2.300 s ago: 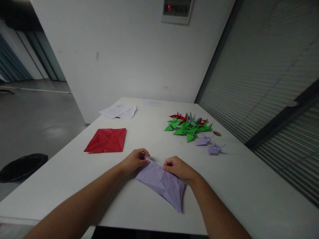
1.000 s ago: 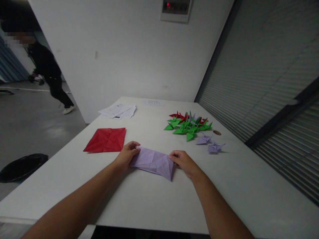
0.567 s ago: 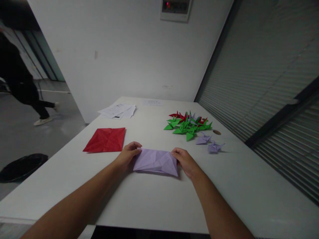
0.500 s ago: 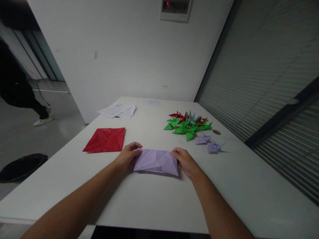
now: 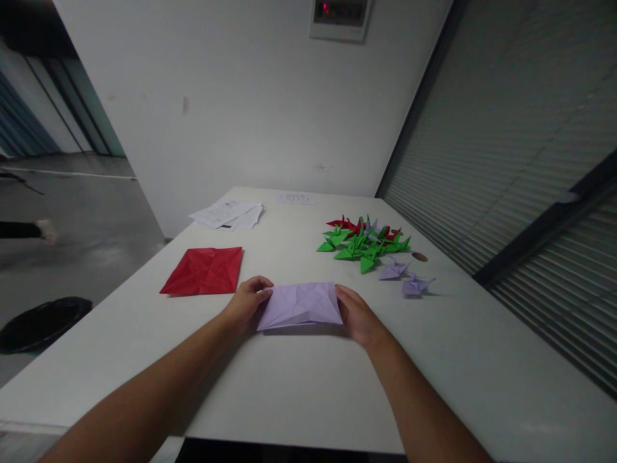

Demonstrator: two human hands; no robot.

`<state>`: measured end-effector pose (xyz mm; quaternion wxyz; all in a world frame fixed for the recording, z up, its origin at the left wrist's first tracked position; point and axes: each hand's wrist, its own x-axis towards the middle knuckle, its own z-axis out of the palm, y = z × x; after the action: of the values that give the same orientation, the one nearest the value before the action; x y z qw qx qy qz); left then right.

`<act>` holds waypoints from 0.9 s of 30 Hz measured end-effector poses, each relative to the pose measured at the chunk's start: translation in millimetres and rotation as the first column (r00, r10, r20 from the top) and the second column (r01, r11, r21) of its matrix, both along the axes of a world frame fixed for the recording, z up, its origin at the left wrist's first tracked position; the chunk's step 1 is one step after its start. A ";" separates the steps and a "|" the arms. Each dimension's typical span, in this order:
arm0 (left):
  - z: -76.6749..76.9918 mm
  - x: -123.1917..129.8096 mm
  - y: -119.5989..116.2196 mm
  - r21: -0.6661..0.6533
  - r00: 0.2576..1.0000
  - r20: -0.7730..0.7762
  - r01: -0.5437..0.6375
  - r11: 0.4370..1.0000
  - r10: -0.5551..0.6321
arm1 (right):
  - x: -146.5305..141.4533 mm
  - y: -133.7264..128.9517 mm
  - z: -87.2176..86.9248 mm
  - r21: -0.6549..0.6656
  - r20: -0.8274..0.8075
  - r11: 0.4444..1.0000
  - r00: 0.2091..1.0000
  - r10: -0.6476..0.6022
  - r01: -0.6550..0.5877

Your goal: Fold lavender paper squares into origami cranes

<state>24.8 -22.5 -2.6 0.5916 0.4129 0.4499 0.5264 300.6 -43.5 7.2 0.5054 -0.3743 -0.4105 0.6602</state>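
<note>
A creased light purple paper (image 5: 301, 305), folded into a wide shape, is held between my hands just above the white table (image 5: 289, 386). My left hand (image 5: 249, 301) pinches its upper left corner. At its right edge, my right hand (image 5: 355, 312) grips the paper with the thumb along the side. A creased red paper (image 5: 205, 271) lies flat to the left. Folded green cranes (image 5: 357, 247) stand in a cluster at the right, with red cranes (image 5: 354, 226) behind them. Two purple cranes, a farther one (image 5: 394, 269) and a nearer one (image 5: 415, 285), sit beside the cluster.
Printed sheets (image 5: 229, 215) lie at the table's back left, against a white wall (image 5: 250, 96). Window blinds (image 5: 530, 148) run along the right. A black-lined bin (image 5: 45, 323) stands on the floor at left. A person's foot (image 5: 47, 230) shows at the far left.
The purple paper's right side has risen and its lower edge has tilted up. My right hand has shifted slightly around its edge. The person at far left has moved mostly out of view.
</note>
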 end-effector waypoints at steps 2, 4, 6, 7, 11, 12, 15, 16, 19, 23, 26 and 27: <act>-0.4 0.1 0.9 0.004 0.998 0.063 -0.026 1.000 0.025 | -0.8 -2.4 3.2 0.009 -0.025 0.999 0.999 0.036 -0.036; -0.6 0.3 1.7 0.009 0.992 0.115 -0.050 0.999 0.048 | -0.4 -5.7 7.3 0.040 -0.042 0.995 0.995 0.096 -0.094; -0.1 0.8 2.2 0.004 0.987 0.146 -0.070 0.998 0.069 | -0.3 -9.2 10.8 0.092 -0.045 0.982 0.984 0.172 -0.167; 0.3 1.2 2.4 -0.002 0.985 0.157 -0.078 0.997 0.077 | -0.9 -10.7 11.9 0.116 -0.035 0.973 0.978 0.206 -0.201; 1.1 3.1 2.5 -0.007 0.981 0.167 -0.098 0.995 0.098 | -10.3 -12.5 8.2 0.142 0.051 0.980 0.990 0.132 -0.138; 0.9 3.4 2.5 -0.001 0.982 0.163 -0.100 0.995 0.099 | -13.6 -11.7 5.5 0.131 0.069 0.986 0.993 0.095 -0.104; -0.4 3.7 2.6 0.012 0.984 0.150 -0.103 0.995 0.100 | -21.7 -8.3 -3.0 0.093 0.080 0.996 0.997 -0.009 0.002; -0.8 3.7 2.7 0.015 0.984 0.148 -0.104 0.994 0.101 | -23.3 -7.4 -5.0 0.086 0.082 0.996 0.996 -0.032 0.025; -1.4 3.9 2.9 0.015 0.984 0.151 -0.103 0.995 0.100 | -24.8 -6.3 -6.6 0.079 0.089 0.996 0.995 -0.050 0.043; -0.1 4.7 2.3 0.018 0.985 0.135 -0.108 0.994 0.104 | -25.1 -7.4 -2.8 0.084 0.087 0.995 0.994 -0.069 0.062; 2.2 5.4 0.8 0.014 0.989 0.106 -0.108 0.994 0.106 | -26.0 -7.9 -1.4 0.068 0.085 0.994 0.993 -0.086 0.081; 3.1 5.5 0.1 0.017 0.990 0.095 -0.105 0.994 0.103 | -26.2 -7.8 -1.5 0.059 0.082 0.994 0.992 -0.093 0.089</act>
<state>30.3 -22.4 0.4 0.5793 0.3701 0.4368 0.5802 274.4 -51.3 5.8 0.5275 -0.4060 -0.4321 0.6084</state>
